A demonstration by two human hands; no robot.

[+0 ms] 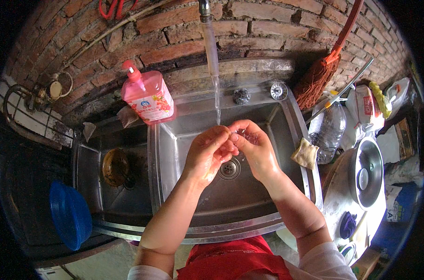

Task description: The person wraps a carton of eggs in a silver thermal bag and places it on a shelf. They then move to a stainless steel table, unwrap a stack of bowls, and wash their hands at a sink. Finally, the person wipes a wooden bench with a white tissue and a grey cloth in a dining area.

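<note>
Over the right basin of a stainless steel sink (240,203), my left hand (208,150) and my right hand (250,147) meet at the fingertips, both wet. Water runs from the faucet's plastic hose (210,49) down to the fingers. The fingers of both hands are curled, and whether something small lies between them cannot be told. Below the hands, the drain strainer (229,168) shows in the basin floor. A pink pump bottle of liquid soap (149,98) stands at the back left, on the rim between the two basins.
A brown bowl (115,167) sits in the left basin, with a blue plastic basin (70,215) beside it. On the back ledge lie a steel scrubber (241,96) and a sink strainer (278,91). A folded cloth (305,154) rests on the right rim, near a broom (317,80) and a metal basin (369,173).
</note>
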